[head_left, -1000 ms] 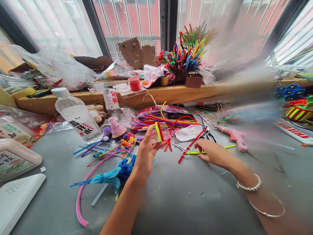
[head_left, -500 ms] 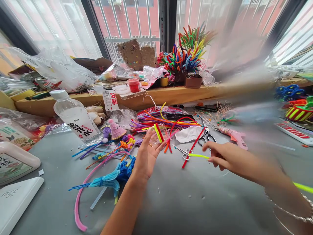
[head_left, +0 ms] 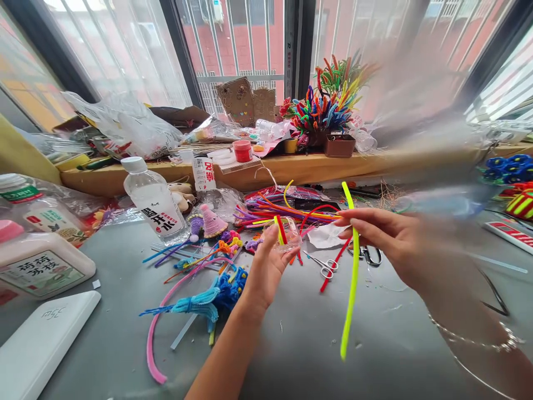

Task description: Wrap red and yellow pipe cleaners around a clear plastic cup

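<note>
Nearest over the grey desk (head_left: 291, 344), the right hand (head_left: 387, 239) pinches a yellow-green pipe cleaner (head_left: 353, 278) near its top so it hangs free, while left of it the left hand (head_left: 268, 269) grips a clear cup (head_left: 287, 236) of short stems, and farther off lie scissors (head_left: 366, 254).

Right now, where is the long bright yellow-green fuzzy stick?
In the head view, the yellow-green pipe cleaner stands nearly upright right of centre, pinched near its top by the right hand, above the grey table and just beside the small scissors.
</note>
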`<action>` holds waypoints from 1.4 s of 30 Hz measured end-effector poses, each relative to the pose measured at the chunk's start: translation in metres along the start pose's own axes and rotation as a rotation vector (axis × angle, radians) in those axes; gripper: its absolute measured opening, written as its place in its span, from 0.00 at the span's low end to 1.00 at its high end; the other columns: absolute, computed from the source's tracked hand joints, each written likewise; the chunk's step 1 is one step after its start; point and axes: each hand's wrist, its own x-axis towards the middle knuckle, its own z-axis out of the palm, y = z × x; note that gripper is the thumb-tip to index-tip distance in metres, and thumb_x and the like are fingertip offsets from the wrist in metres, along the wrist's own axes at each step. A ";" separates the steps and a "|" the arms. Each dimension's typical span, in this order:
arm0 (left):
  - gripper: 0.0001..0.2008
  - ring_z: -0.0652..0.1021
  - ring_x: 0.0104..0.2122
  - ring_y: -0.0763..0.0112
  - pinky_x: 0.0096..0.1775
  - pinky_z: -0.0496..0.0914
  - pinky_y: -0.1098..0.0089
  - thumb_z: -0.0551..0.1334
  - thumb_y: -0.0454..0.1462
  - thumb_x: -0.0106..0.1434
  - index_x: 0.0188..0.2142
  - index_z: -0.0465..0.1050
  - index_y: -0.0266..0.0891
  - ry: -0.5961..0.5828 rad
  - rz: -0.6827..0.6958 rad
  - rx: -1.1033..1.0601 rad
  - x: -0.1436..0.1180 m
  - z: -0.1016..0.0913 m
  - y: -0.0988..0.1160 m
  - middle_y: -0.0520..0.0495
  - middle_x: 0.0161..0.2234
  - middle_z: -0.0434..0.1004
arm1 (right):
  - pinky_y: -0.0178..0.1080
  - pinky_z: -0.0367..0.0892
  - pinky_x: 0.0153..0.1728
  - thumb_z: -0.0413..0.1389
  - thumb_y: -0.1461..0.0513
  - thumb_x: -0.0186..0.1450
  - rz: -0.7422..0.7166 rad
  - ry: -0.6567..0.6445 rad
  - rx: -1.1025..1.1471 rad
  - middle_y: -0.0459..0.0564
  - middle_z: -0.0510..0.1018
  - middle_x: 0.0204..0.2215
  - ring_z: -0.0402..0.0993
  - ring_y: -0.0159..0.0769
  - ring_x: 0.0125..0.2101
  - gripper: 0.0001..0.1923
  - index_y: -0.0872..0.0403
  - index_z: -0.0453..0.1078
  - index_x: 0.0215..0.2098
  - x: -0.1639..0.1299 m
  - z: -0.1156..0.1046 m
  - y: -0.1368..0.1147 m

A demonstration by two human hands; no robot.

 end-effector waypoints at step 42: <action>0.40 0.74 0.42 0.63 0.45 0.65 0.63 0.66 0.34 0.49 0.57 0.47 0.42 0.026 0.228 0.189 -0.008 0.000 0.000 0.43 0.44 0.73 | 0.31 0.66 0.24 0.53 0.56 0.59 0.072 -0.393 -0.143 0.44 0.74 0.21 0.72 0.29 0.23 0.09 0.54 0.65 0.27 0.006 0.055 0.000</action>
